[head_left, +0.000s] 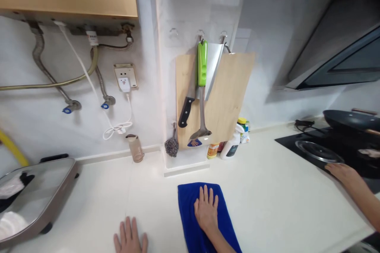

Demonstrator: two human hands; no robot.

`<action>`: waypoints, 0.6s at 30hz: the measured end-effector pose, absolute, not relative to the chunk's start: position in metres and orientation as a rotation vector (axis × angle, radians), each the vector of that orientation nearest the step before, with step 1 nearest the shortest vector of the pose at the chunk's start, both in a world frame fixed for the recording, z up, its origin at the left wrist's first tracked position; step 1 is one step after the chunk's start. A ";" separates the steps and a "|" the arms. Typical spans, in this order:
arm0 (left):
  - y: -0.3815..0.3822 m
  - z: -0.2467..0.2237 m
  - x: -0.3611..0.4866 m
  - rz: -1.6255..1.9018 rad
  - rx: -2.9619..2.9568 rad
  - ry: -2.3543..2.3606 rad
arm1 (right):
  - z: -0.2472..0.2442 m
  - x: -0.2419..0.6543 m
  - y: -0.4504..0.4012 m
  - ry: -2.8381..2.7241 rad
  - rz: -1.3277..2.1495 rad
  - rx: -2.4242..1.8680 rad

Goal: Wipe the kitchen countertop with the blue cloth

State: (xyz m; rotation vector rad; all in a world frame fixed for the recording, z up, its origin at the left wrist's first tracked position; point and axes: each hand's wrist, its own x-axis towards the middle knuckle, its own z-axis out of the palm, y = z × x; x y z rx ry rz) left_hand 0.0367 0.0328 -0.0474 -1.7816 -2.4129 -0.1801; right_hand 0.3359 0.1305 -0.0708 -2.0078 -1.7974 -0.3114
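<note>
On the white countertop [154, 205], my left hand [130, 238] lies palm down with its fingers spread, holding nothing. Just to its right, a folded blue cloth [186, 209] is spread flat. My right hand [207, 210] rests flat on top of that cloth, fingers stretched out and apart, pressing rather than gripping. The cloth's lower end runs out of view beneath my forearm. Another person's hand [341, 172] reaches in from the right edge and touches the front of the black stove [292, 142].
At left stands an electric pan [56, 205] with a glass lid. A brown bottle [135, 148] and white spray bottle [232, 146] stand near the wall. A cutting board [228, 95], cleaver [214, 67], black-handled knife [186, 111], green-handled ladle [202, 102] and scrubber [171, 147] hang there. A wok [350, 124] sits right.
</note>
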 end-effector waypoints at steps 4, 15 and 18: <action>0.030 -0.034 0.037 -0.197 -1.834 -2.508 | -0.061 0.328 0.093 -1.870 -0.236 -1.807; 0.011 -0.073 0.184 -0.665 -2.627 -1.622 | -0.083 0.404 0.005 -1.985 -0.363 -1.646; 0.008 -0.071 0.183 -0.570 -2.724 -1.549 | -0.081 0.423 0.000 -2.032 -0.307 -1.675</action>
